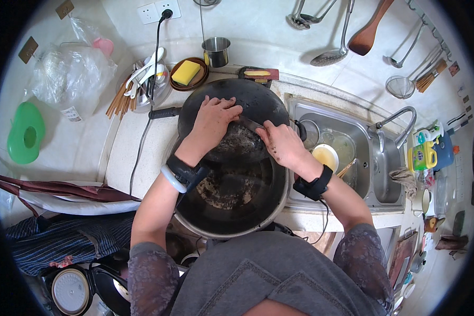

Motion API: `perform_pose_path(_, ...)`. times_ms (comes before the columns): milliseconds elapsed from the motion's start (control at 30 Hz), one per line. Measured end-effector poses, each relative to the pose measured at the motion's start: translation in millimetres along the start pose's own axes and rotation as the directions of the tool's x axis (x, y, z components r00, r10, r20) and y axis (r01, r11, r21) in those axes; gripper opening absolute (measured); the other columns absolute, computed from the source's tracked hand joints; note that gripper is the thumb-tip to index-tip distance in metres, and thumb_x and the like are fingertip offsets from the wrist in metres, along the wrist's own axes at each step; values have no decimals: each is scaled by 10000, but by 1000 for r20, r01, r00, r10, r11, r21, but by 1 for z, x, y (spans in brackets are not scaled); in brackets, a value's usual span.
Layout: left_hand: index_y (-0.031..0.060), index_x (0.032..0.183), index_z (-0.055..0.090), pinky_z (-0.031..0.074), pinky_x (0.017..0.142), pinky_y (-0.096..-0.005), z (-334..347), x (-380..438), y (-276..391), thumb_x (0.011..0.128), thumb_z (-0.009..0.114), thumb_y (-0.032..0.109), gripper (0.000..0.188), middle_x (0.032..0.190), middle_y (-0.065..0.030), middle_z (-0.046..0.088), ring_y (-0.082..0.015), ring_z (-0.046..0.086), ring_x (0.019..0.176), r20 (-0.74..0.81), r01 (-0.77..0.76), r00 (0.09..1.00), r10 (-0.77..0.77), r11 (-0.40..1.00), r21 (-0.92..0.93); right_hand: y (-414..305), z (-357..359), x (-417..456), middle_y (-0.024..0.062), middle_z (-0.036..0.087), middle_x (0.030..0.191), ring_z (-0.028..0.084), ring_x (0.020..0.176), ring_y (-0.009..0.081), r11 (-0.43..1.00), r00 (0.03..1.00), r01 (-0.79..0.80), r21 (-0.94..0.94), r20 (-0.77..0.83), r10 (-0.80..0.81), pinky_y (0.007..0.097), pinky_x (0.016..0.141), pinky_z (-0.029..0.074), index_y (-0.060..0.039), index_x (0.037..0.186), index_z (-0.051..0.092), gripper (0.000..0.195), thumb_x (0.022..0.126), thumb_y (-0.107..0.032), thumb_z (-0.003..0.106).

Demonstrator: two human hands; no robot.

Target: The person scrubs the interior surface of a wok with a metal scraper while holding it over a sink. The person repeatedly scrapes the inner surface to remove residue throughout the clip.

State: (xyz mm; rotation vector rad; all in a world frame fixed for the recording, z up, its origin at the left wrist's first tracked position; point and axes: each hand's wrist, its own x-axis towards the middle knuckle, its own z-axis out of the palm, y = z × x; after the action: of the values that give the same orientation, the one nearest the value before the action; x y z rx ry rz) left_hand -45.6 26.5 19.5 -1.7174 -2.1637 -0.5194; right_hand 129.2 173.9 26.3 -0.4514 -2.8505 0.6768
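A blackened wok is tilted over a wide round basin, its sooty underside facing up. In my right hand is the end of a narrow metal blade, lying against the wok's crusted surface. Dark residue speckles the back of that hand. My left hand lies on the wok, its fingertips close to the blade's other end; whether they pinch it is hidden. The wok's long black handle points left. Dark liquid and brown flakes show inside the basin.
At right is a steel sink holding a yellowish bowl. A black power cord crosses the left counter. Behind the wok are a yellow sponge and a steel cup. Ladles and a wooden spatula hang overhead.
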Motion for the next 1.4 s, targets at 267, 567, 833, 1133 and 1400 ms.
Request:
perform_pose_path(267,143,1104,656,411,1061,-532,-1,2,-8,929,632,222,193,1276,-22,671,-270,615,1137,99,123,988,-120,992,-34,-1,-4,15,277,638,740,629,769,492,999,1000,22,-36,-17,-22,556,669,509,-17,964,619,339,1033,-339,537)
perform_pose_path(567,128,1190,667,407,1086,-506,-5,4,-8,946,614,226,268,1205,-36,699,-273,638,1105,116,98,988,-99,995,19,-1,-9,20,250,645,707,654,748,465,995,998,59,-80,-2,-59,529,656,528,-20,898,623,357,1034,-332,519)
perform_pose_path(833,123,1168,663,403,1082,-524,-7,3,-8,943,623,215,246,1223,-62,697,-271,640,1112,132,78,988,-76,997,-5,-2,-5,20,265,646,735,646,784,478,999,999,15,-42,44,-13,544,694,527,-27,947,626,355,1038,-354,521)
perform_pose_path(1133,141,1114,625,384,1086,-575,-3,-4,-10,955,606,230,184,1354,-58,633,-262,586,1270,165,70,984,-64,997,-29,-3,-14,19,274,658,763,660,810,474,999,996,29,-43,90,-25,545,714,539,-15,935,639,389,1041,-365,506)
perform_pose_path(1400,104,1143,606,378,1111,-540,-8,-15,7,959,607,201,207,1423,-70,584,-276,543,1326,153,15,988,-28,996,89,4,-5,5,260,661,742,663,790,466,999,992,47,-19,120,-44,541,717,540,-16,937,648,388,1038,-363,509)
